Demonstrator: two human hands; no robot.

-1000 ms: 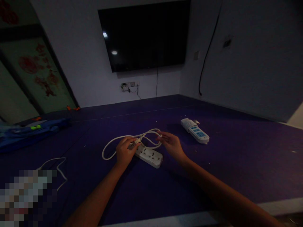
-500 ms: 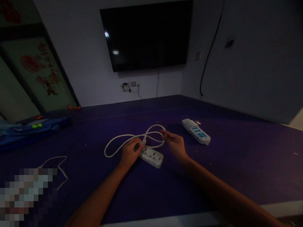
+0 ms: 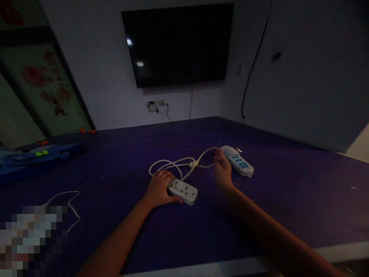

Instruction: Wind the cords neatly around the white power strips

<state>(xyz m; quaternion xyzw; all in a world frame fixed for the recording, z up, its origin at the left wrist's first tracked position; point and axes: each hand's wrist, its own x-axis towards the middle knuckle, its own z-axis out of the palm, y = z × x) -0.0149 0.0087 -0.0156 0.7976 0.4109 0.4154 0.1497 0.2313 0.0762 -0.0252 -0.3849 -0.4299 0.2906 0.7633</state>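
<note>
A white power strip (image 3: 184, 191) lies on the purple surface in front of me. My left hand (image 3: 161, 188) is wrapped round its left end, thumb along the near side and fingers over the far side. Behind the strip its white cord (image 3: 173, 163) lies in loose loops, with a plug (image 3: 193, 164) among them. My right hand (image 3: 223, 169) is closed on a loop of this cord, to the right of the plug. Just beyond that hand rests a second power strip (image 3: 241, 164) with blue socket panels, its own cord wound round its far end.
A dark television (image 3: 181, 46) hangs on the wall, above wall sockets (image 3: 158, 104) with thin wires. Blue cloth (image 3: 43, 157) lies at the left. A thin white cord (image 3: 73, 207) runs from a blurred-out item at lower left. A black cable (image 3: 253, 69) hangs on the right wall.
My left hand has let go of the plug and taken hold of the strip's left end. My right hand has moved right, drawing the cord and plug along.
</note>
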